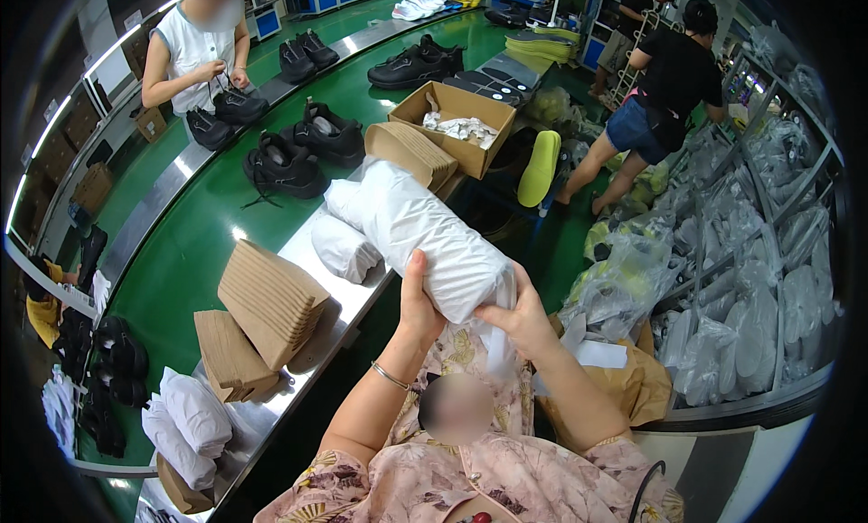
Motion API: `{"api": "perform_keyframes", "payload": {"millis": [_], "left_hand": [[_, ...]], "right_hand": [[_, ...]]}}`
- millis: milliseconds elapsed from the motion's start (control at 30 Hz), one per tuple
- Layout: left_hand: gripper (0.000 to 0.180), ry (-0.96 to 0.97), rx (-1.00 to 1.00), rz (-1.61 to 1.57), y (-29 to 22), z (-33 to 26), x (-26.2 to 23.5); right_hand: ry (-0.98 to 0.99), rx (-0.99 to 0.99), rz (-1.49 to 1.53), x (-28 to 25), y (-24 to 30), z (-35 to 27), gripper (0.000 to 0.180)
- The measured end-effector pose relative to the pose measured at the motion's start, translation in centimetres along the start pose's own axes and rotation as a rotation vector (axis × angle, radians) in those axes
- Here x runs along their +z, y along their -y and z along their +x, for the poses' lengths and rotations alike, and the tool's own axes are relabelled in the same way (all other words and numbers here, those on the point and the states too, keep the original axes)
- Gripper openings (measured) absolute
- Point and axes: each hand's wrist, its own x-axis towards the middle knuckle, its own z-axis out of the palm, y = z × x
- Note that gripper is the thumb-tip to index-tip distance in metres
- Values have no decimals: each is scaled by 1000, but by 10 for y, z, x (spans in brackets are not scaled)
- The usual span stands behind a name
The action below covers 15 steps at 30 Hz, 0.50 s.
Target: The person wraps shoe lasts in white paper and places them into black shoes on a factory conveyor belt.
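A long, rounded bundle in crinkled white wrapping [429,225] is held in front of my chest, slanting up and away to the left. My left hand [421,304] closes on its near left side, thumb up along the wrapping. At the near end on the right, my right hand [523,313] grips the bundle, with a loose flap of thin wrapping [499,347] hanging beside its fingers. What lies inside the wrapping is hidden. Under the bundle's left side, a shorter white-wrapped bundle [345,250] rests on the metal edge of the bench.
Nested brown cardboard inserts [271,297] and more white bundles [192,419] lie along the metal ledge [303,360]. Black shoes [282,166] stand on the green conveyor [181,274]. An open carton [493,157] is ahead; bagged insoles [750,324] fill a rack at right. Co-workers stand beyond.
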Motion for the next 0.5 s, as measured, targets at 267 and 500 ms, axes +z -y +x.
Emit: {"api": "perform_keyframes", "payload": {"millis": [267,500], "left_hand": [[61,-26,150,-183,8,3,26],[66,14,165,-300,0,9,13]], "right_hand": [[-533,-302,-4,40,-10,-5,30],[-128,-57,652,38,-8,-5,28]]}}
